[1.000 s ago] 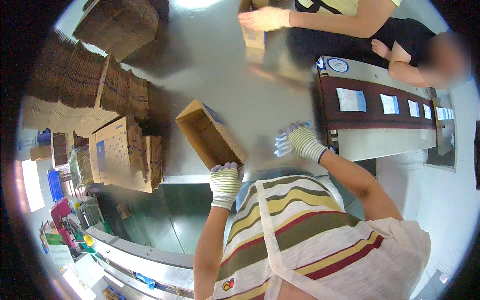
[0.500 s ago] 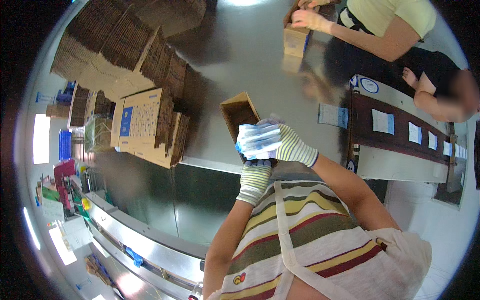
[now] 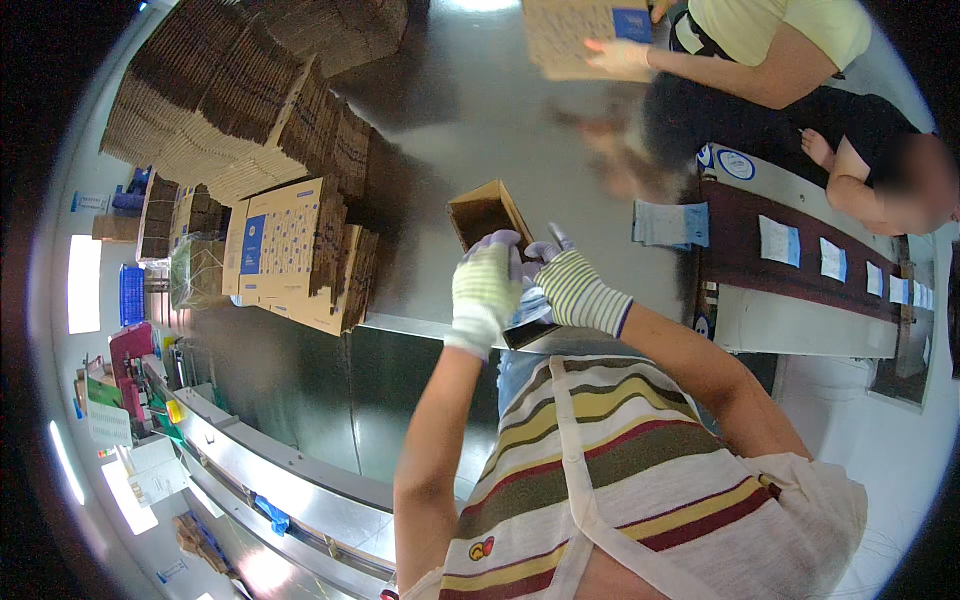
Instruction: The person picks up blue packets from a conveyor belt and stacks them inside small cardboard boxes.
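An open brown cardboard box point(image 3: 490, 212) stands at the table edge in front of me, its far end showing its inside. White-and-blue packets point(image 3: 530, 308) sit low in its near part, between my hands. My left hand point(image 3: 484, 288), in a striped glove with purple fingertips, lies over the box's left side, fingers extended and slightly bent. My right hand point(image 3: 588, 290), in the same kind of glove, is at the box's right side beside the packets. Its fingers are apart, one of them raised. Both hands partly hide the packets and box.
Tall stacks of flattened cardboard boxes point(image 3: 285, 235) stand on the left of the metal table point(image 3: 420, 280). At right, a dark conveyor belt point(image 3: 740, 235) carries spaced packets, with a small pile of packets point(image 3: 668, 224) at its end. Across the table a co-worker's hands hold a carton point(image 3: 580, 40).
The packets held above the box are now down in it. My left hand has moved up over the box's left side. More packets lie at the belt's end; the co-worker's carton has turned.
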The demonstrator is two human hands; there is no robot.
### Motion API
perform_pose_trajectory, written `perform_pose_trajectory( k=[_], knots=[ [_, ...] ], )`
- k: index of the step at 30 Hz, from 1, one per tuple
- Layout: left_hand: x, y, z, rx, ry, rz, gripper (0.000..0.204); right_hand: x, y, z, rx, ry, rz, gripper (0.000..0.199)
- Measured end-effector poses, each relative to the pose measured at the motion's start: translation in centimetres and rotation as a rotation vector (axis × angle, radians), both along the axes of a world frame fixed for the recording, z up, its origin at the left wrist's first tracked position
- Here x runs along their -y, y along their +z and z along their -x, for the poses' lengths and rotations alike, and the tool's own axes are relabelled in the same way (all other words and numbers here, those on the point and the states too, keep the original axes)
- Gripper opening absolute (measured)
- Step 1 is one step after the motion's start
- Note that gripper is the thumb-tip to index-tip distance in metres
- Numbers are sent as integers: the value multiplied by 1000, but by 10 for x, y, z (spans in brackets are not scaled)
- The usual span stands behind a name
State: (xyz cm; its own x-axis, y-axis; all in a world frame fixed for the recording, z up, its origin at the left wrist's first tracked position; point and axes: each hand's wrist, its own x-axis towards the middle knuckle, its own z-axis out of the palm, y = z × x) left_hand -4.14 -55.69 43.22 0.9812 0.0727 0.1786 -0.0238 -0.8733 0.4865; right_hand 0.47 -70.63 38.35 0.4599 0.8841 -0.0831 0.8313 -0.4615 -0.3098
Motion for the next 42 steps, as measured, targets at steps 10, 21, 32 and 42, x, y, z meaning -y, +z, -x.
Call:
perform_pose_trajectory(
  k=[10, 21, 32, 42],
  knots=[
    [-21, -111, -52, -940, -392, -328, 30, 21, -24, 36, 136, -62, -147, 85],
    [15, -75, 13, -896, -349, -285, 42, 38, 8, 32, -278, -119, -521, 93],
    [20, -81, 31, -814, -233, -372, 34, 194, -47, -70, 20, -558, 73, 52],
    [10, -86, 36, -792, -220, -248, 33, 337, -18, -131, 112, -715, 645, 32]
  ],
)
